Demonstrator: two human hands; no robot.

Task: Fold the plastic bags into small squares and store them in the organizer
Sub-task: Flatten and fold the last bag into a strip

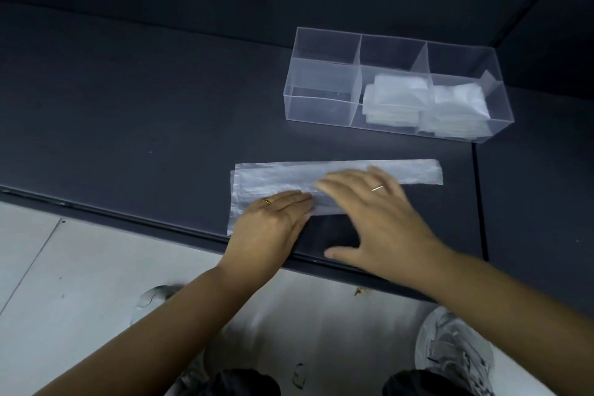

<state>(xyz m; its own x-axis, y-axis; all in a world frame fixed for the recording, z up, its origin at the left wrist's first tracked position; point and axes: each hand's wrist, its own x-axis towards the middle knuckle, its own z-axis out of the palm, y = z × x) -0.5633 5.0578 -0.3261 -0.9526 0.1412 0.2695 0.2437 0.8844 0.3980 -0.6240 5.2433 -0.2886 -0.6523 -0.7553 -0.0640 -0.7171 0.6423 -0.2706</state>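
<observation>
**Head view: both hands flat on a part-folded bag; organizer holds two stacks**

1. Table [128, 106]: dark, matt surface. Its near edge runs from 9 o'clock down toward 5 o'clock of the frame.

2. Bag [279, 177]: clear plastic, folded into a long strip. It lies flat on the table just right of frame centre, with its long side running 9 to 3 o'clock. The left portion is wider and reaches down toward the table edge. The right end is a narrow band.

3. Left hand [273, 222]: lies palm down on the wider left portion. The fingers are straight, close together, and point toward 2 o'clock. It grasps nothing and presses the plastic flat. A gold ring [266, 201] is on one finger.

4. Right hand [376, 219]: lies palm down at 3 o'clock of the left hand, and their fingertips nearly meet. The fingers are spread and extended over the strip, and the thumb lies out on bare table toward 8 o'clock. It grasps nothing. The outline is motion-blurred. A pale ring [377, 188] is on one finger.

5. Organizer [318, 106]: a clear box with two rows of three cells. It stands at 1 o'clock of the bag, well apart from it.

6. Contents: the middle stack [393, 100] of folded squares is in the near-row middle cell. The right stack [456, 103] is in the near-row right cell.

7. Floor [80, 283]: pale tile at 7 o'clock of the frame. A grey shoe [453, 344] stands at 5 o'clock.
</observation>
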